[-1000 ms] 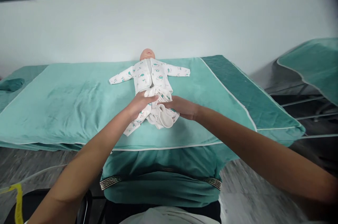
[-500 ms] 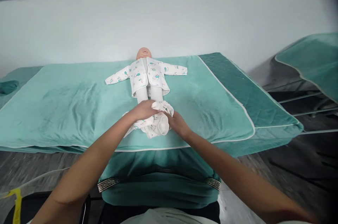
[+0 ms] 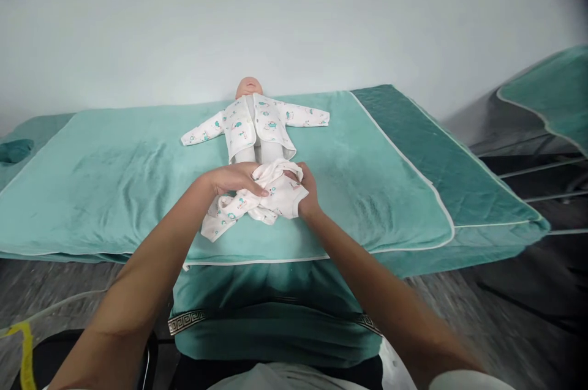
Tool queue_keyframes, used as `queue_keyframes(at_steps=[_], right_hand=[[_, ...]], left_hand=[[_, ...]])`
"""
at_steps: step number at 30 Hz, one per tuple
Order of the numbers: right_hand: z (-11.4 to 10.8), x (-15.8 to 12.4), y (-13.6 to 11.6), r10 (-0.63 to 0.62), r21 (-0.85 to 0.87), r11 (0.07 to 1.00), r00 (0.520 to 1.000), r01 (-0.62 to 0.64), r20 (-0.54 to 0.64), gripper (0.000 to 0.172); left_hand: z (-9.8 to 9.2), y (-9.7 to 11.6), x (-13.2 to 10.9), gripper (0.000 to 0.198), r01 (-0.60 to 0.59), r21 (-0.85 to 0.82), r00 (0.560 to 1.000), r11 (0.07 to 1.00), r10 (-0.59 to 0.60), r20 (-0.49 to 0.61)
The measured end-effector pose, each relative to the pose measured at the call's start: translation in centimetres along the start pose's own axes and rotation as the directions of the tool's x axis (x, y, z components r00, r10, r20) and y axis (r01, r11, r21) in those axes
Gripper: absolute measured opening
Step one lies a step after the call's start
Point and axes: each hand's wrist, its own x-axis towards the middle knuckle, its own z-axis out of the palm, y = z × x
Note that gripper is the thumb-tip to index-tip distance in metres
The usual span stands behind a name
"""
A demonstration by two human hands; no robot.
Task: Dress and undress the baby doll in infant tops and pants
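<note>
A baby doll [image 3: 249, 86] lies on its back on the bed, its head toward the wall. It wears an open-fronted white jacket [image 3: 271, 123] with green and coloured prints, sleeves spread to both sides. Bunched white printed baby pants [image 3: 280, 191] are at the doll's lower legs, hiding the feet. My left hand [image 3: 236, 179] grips the pants from the left, thumb lying over the cloth. At the right side of the bunched cloth, my right hand [image 3: 309, 191] is closed on the pants, its fingers partly hidden behind the fabric. One pant leg hangs loose toward the lower left.
A green velvety cover [image 3: 114, 194] with white piping spreads over the bed, against a white wall [image 3: 294, 22]. At the right stands another green-covered piece [image 3: 555, 96] beside metal rails. A yellow strip [image 3: 27, 353] and a black chair [image 3: 59, 359] are at the lower left.
The pants have been gathered and turned, with a cuff now pointing right at my right hand. My left hand has shifted slightly left, and the right hand has moved a little up.
</note>
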Motion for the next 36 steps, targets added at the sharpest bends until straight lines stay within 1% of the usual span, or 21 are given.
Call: queue_keyframes(at_steps=[1,3,5,7,9,10,12,13,15,17,19,21,23,25,27,28,30,32,33,34,36], right_hand=[[0.1,0.3,0.0,-0.012,-0.004,1.000,0.998,0.012,-0.060,0.033],[0.3,0.7,-0.1,-0.038,-0.016,0.999,0.979,0.035,-0.202,0.036],[0.2,1.0,-0.2,-0.019,0.017,1.000,0.973,0.024,-0.228,0.037],[-0.3,1.2,-0.2,0.039,0.145,0.989,0.979,-0.010,-0.198,0.039],[-0.8,1.3,-0.2,0.096,0.302,0.951,0.991,-0.063,-0.095,0.044],[-1.1,1.4,-0.2,0.106,0.357,0.930,0.994,-0.086,-0.037,0.047],[-1.5,1.7,0.0,0.089,0.398,0.912,0.995,-0.098,0.041,0.050],[-1.7,1.8,0.0,0.074,0.391,0.916,0.996,-0.088,0.050,0.051],[-1.8,2.3,0.1,0.042,0.327,0.944,0.999,-0.042,0.007,0.047],[-2.1,3.0,0.2,0.010,0.202,0.979,0.997,0.006,-0.080,0.039],[-2.5,4.0,0.1,-0.023,0.084,0.996,0.984,0.038,-0.178,0.032],[-2.9,5.2,0.1,-0.036,0.032,0.998,0.969,0.045,-0.244,0.028],[-3.2,6.4,0.1,-0.027,0.031,0.999,0.965,0.036,-0.259,0.028],[-3.3,7.3,0.2,-0.010,0.041,0.999,0.971,0.021,-0.240,0.030],[-3.2,7.8,0.2,-0.013,0.040,0.999,0.976,0.022,-0.216,0.033],[-3.1,7.8,0.1,-0.034,0.026,0.999,0.978,0.040,-0.207,0.033],[-3.1,8.0,-0.5,-0.119,-0.042,0.993,0.976,0.113,-0.184,0.031],[-3.2,8.5,-2.0,-0.226,-0.130,0.969,0.967,0.210,-0.119,0.027],[-3.3,9.0,-3.1,-0.258,-0.156,0.957,0.964,0.247,-0.058,0.026],[-3.5,9.6,-4.3,-0.268,-0.166,0.949,0.963,0.267,0.021,0.024],[-3.5,11.2,-6.9,-0.209,-0.147,0.959,0.953,0.244,0.220,0.017]], left_hand=[[-0.2,0.1,0.2,0.041,-0.009,0.034,1.000,0.999,0.010,-0.022],[-0.3,0.5,0.8,0.032,-0.024,0.144,0.991,0.989,0.042,-0.125],[0.0,0.9,1.6,0.023,-0.029,0.280,0.954,0.960,0.111,-0.280],[0.3,1.2,2.3,0.018,-0.044,0.396,0.891,0.917,0.216,-0.399],[0.6,1.5,3.0,0.014,-0.036,0.504,0.821,0.863,0.313,-0.478],[0.8,1.6,3.3,0.014,-0.004,0.553,0.785,0.833,0.345,-0.514],[1.0,1.8,3.7,0.018,0.087,0.624,0.725,0.777,0.380,-0.574],[1.0,1.8,3.9,0.022,0.121,0.642,0.704,0.757,0.390,-0.594],[1.1,1.7,4.2,0.027,0.137,0.642,0.680,0.754,0.400,-0.615],[0.9,1.4,4.6,0.024,0.088,0.599,0.656,0.796,0.406,-0.636],[0.7,1.2,5.1,0.017,-0.004,0.502,0.638,0.865,0.389,-0.665],[0.3,1.0,5.6,0.016,-0.103,0.385,0.640,0.917,0.357,-0.680],[-0.2,1.0,5.8,0.018,-0.159,0.292,0.662,0.943,0.321,-0.677],[-0.8,0.9,5.4,0.021,-0.163,0.233,0.715,0.959,0.277,-0.641],[-1.5,0.5,4.8,0.026,-0.160,0.163,0.789,0.974,0.225,-0.572],[-1.8,0.2,4.4,0.028,-0.175,0.113,0.820,0.978,0.208,-0.533],[-2.3,-0.5,3.9,0.032,-0.243,-0.020,0.854,0.970,0.204,-0.478],[-2.7,-1.2,4.0,0.035,-0.326,-0.177,0.855,0.929,0.210,-0.475],[-2.9,-1.4,4.2,0.037,-0.370,-0.250,0.842,0.895,0.210,-0.496],[-3.0,-1.5,4.6,0.039,-0.416,-0.311,0.824,0.855,0.209,-0.527],[-3.1,-1.4,5.7,0.041,-0.501,-0.382,0.781,0.777,0.216,-0.586]])
